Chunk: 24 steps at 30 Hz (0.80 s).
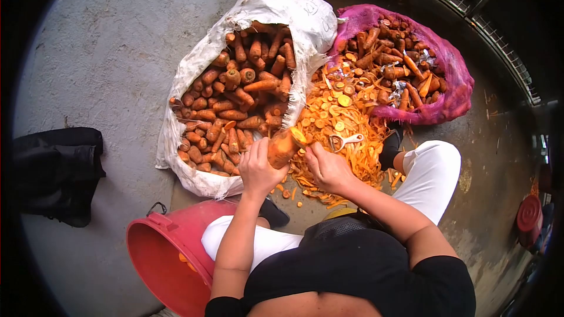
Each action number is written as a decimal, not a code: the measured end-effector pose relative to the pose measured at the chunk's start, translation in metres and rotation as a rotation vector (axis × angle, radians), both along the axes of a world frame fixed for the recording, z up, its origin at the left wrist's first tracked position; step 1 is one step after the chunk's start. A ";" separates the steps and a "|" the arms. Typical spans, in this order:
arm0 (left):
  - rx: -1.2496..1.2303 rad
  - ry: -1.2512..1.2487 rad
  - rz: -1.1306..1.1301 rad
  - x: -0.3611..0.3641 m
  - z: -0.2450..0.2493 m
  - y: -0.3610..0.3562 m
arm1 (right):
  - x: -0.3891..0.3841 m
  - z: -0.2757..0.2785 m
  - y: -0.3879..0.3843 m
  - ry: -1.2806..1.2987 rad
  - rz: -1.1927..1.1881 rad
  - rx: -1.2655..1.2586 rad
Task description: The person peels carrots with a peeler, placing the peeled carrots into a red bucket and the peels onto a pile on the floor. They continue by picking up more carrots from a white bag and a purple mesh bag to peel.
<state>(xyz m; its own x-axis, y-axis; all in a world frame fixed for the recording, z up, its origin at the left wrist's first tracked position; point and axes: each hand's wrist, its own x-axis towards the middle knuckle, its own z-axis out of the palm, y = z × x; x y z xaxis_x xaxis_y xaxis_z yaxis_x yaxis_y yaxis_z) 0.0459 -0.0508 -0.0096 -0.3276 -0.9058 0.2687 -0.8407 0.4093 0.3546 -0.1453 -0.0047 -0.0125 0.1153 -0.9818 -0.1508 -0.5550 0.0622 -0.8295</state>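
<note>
Black top: nearest the camera, between your upper arms.
Carrot: thick and orange, raised in front of you at your left hand, its yellowish cut end turned up and to the right.
Left grip: your fingers are wrapped around the carrot, pinching it.
Right grip: your fingers are curled in beside the cut end; I cannot tell whether they pinch anything.
Peelings: an orange heap on the floor beyond your right hand, with round slices among them.
Peeler: lying on that heap, white handle pointing right.
White sack: ahead and to your left, its wide mouth showing many whole carrots.
Pink net bag: right of the sack, holding more carrots.
Red bucket: tilted beside your left leg, orange bits inside.
Black bundle: on the floor, well apart at far left.
</note>
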 end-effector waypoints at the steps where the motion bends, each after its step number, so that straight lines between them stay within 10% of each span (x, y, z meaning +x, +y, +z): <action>1: -0.003 -0.009 -0.003 0.000 -0.003 0.001 | -0.001 -0.001 -0.002 0.011 0.001 0.029; 8: 0.015 0.012 -0.003 -0.001 -0.003 0.002 | -0.007 -0.001 -0.008 -0.010 0.058 0.042; 21: 0.793 0.538 -0.198 0.009 0.007 -0.002 | -0.031 0.020 -0.017 0.079 0.287 0.140; 24: 0.949 0.679 -0.307 0.005 0.016 0.004 | -0.055 -0.045 -0.048 0.248 0.392 0.321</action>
<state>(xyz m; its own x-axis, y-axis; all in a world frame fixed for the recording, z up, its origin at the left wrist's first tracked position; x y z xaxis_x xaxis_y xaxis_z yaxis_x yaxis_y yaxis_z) 0.0511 -0.0467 0.0062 -0.6141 -0.7449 -0.2606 -0.2791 -0.1039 0.9546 -0.2000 -0.0523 -0.0573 0.3855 -0.7728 -0.5042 -0.7636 0.0396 -0.6445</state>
